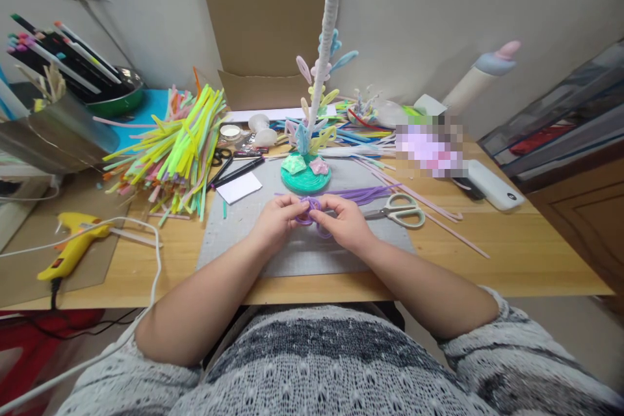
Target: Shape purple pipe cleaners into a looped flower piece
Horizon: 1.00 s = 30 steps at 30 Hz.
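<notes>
Between my two hands is a looped purple pipe cleaner (pixel 308 204), above the grey cutting mat (pixel 292 260). My left hand (pixel 275 221) pinches its left side with thumb and finger. From the other side, my right hand (pixel 347 224) pinches it too; a purple loop hangs below the fingers. Just behind the hands stands a pipe-cleaner plant with a white stem (pixel 322 58), pastel leaves and a round green base (pixel 306 179). Straight purple pipe cleaners (pixel 368 194) lie behind my right hand. Scissors (pixel 404 210) rest to its right, their blades partly hidden by the hand.
A large bundle of yellow and green pipe cleaners (pixel 170 149) stands left. A yellow glue gun (pixel 73 247) lies at far left, its white cord (pixel 158 260) crossing the table edge. Black pens (pixel 238 172) and a white card (pixel 238 188) lie by the mat. A white phone-like device (pixel 492 185) is right.
</notes>
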Available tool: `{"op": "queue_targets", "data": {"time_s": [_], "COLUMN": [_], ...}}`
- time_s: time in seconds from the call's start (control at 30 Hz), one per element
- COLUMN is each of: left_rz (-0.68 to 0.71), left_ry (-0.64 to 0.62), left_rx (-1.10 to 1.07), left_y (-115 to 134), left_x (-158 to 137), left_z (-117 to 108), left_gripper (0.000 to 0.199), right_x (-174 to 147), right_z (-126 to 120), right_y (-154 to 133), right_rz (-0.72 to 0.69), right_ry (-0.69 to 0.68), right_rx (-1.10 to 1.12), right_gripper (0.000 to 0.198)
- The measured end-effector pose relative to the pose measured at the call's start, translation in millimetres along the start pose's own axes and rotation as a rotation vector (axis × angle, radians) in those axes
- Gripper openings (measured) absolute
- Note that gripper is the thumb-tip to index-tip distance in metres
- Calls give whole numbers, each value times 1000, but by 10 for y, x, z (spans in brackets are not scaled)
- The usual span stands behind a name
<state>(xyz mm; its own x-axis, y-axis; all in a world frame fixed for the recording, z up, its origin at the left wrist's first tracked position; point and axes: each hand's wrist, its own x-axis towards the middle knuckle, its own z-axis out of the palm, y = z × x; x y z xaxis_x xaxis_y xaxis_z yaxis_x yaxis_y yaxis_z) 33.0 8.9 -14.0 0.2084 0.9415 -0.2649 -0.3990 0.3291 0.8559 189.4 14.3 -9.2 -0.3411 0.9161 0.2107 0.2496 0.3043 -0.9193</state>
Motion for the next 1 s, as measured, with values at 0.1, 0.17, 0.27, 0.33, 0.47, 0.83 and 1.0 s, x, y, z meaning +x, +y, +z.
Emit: {"op": "queue_targets", "data": {"time_s": [0.1,0.17,0.27,0.33,0.47,0.83,1.0], "left_rz": [52,133,209,234,245,116,67], "left_ry": [-28,-20,14,32,57,-14,46], "left_rx": [65,186,317,324,301,192,66], "left_y": [23,36,41,34,24,4,22], "left_x": [-10,-14,-8,1,4,17,31], "left_z": [10,17,14,7,-2,-42,-50], "left_gripper": [25,24,25,24,25,22,22], "right_x": [4,2,-6,-10,-14,-14,-2], "right_z": [-8,-6,9,22,35,9,2], "right_y": [-26,-33,-20,-2,24,9,-9], "right_rz": [-5,-4,-12,-4,11,-67,-17], "right_ry": [2,-1,5,21,45,43,2], "right_rx": [-83,-138,-155,-109,-36,-117,-113], "right_gripper": [17,18,14,11,13,16,11]}}
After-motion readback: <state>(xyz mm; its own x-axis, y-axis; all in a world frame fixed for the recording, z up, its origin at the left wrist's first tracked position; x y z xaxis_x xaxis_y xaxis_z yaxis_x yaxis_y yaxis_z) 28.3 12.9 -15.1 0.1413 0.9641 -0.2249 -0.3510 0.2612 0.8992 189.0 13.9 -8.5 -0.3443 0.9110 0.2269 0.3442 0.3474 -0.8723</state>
